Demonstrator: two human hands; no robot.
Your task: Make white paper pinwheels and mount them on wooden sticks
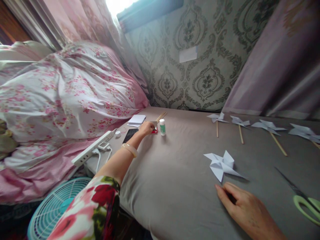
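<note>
My left hand [146, 127] reaches far across the grey-covered surface to a small red box [154, 131] with a grey part above it. Its fingers are closed at the box, and what they pinch is hidden. A white and green glue stick [162, 127] stands upright just right of it. Near the front, my right hand [241, 203] rests loosely curled, thumb apart from the bent fingers, with nothing visible in it. Just beyond its thumb lies a folded white paper pinwheel [222, 164] without a stick. Green-handled scissors [303, 200] lie open to its right.
Several paper pinwheels on sticks [268, 126] line the back right. Wooden sticks [161, 116], a paper stack [137, 120], a dark phone-like slab [130, 135] and a round white cap [118, 134] lie around the left hand. A power strip [93, 148] and blue fan [60, 206] are at left.
</note>
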